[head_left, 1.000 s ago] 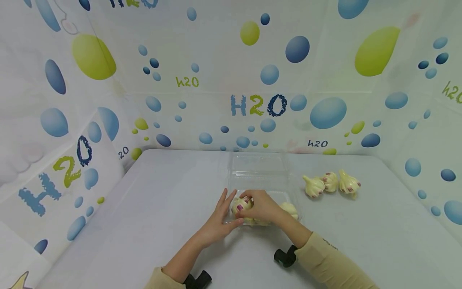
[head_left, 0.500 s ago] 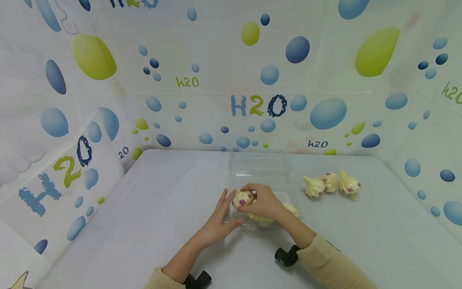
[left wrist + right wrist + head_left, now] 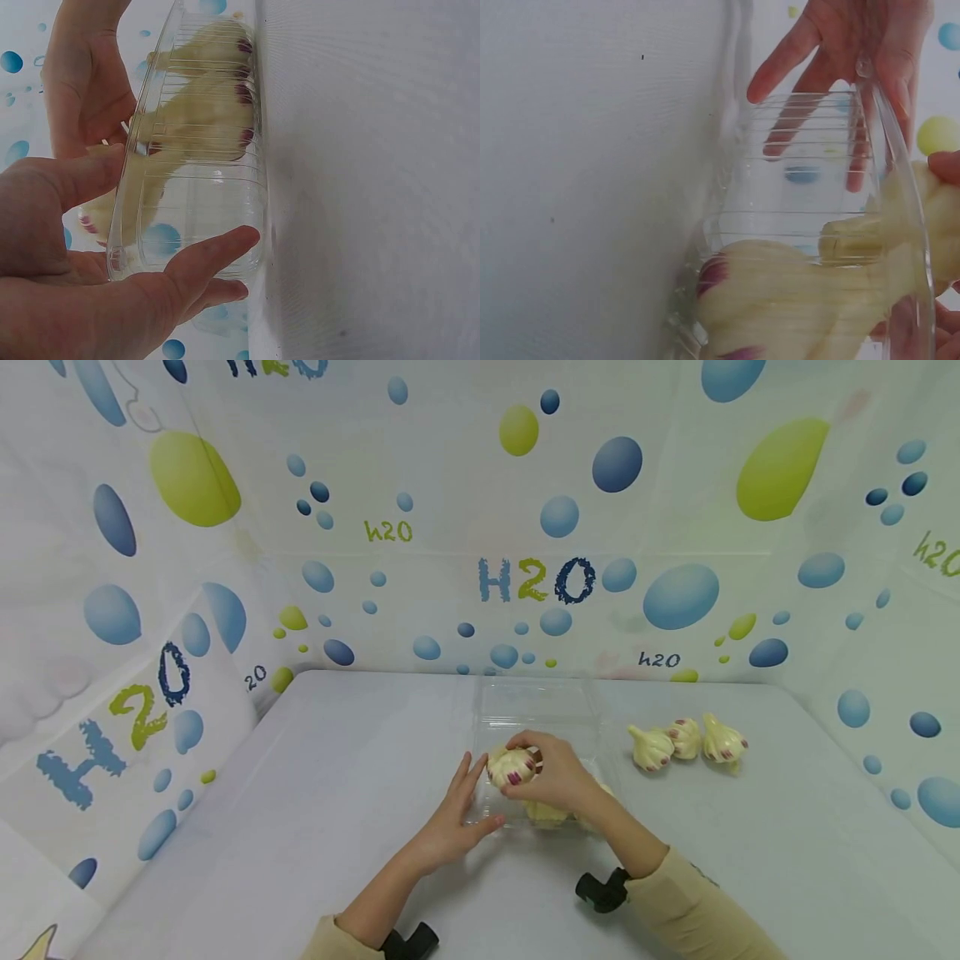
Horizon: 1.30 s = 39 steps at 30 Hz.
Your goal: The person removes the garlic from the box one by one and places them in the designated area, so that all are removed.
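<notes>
My right hand (image 3: 561, 777) pinches a cream garlic bulb (image 3: 512, 767) with purple patches, between thumb and fingers. The bulb is raised over the left part of a clear plastic clamshell box (image 3: 487, 814), whose lid (image 3: 536, 700) is folded back. Other garlic bulbs (image 3: 202, 120) lie inside, partly hidden by my right hand in the head view. My left hand (image 3: 448, 828) is at the box's left front corner, fingers extended along the side and thumb at the front. In the left wrist view, straight fingers (image 3: 214, 255) lie against the clear wall.
Three more garlic bulbs (image 3: 651, 747) lie together on the white table (image 3: 360, 760), right of the box. A backdrop (image 3: 435, 468) with coloured drops stands behind the table. Black wrist cameras (image 3: 602, 891) jut from both sleeves.
My right hand has lifted the garlic bulb out of the box's left part, up and slightly right. The left hand has stayed in place.
</notes>
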Each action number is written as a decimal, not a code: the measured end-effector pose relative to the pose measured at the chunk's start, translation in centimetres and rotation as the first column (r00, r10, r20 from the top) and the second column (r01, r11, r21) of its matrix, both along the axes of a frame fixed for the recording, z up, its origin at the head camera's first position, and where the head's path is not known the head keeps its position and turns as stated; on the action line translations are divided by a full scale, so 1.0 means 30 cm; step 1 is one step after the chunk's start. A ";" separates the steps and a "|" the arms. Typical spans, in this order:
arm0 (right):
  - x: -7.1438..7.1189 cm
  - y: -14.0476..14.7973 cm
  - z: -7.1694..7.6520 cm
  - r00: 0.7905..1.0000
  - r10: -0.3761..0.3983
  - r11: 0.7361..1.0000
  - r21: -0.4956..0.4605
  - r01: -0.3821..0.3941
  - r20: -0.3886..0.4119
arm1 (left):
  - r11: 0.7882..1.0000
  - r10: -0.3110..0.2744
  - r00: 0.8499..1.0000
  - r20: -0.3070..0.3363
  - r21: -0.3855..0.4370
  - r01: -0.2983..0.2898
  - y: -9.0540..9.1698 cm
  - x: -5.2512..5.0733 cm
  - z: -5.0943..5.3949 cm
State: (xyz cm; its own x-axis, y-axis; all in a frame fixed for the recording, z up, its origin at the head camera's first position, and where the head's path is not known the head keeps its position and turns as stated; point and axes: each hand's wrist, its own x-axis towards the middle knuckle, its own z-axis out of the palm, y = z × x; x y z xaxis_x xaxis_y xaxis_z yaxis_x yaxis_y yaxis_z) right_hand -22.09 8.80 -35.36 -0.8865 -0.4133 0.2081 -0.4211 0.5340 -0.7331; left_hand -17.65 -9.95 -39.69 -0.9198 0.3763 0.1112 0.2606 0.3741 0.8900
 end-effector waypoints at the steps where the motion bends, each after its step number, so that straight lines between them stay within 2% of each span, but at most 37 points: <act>1: 0.000 0.003 0.002 1.000 -0.007 1.000 -0.007 0.007 0.000 | 1.000 0.002 1.000 -0.002 -0.002 -0.002 0.000 0.000 -0.001; 8: -0.002 0.029 0.019 0.999 -0.048 0.998 -0.040 0.048 -0.007 | 1.000 0.018 1.000 0.000 -0.018 -0.018 0.000 -0.002 -0.002; 17: -0.010 0.074 0.046 0.997 -0.065 0.994 -0.086 0.062 -0.036 | 0.999 0.028 1.000 -0.001 -0.028 -0.028 0.003 -0.005 -0.001; 27: -0.019 0.137 0.070 0.996 -0.081 0.982 -0.176 0.074 -0.035 | 1.000 0.016 1.000 0.002 -0.001 -0.016 0.002 -0.003 -0.002; 39: -0.020 0.225 0.079 0.993 -0.113 0.971 -0.215 0.105 -0.026 | 1.000 0.010 1.000 0.005 -0.002 -0.010 0.003 -0.002 -0.004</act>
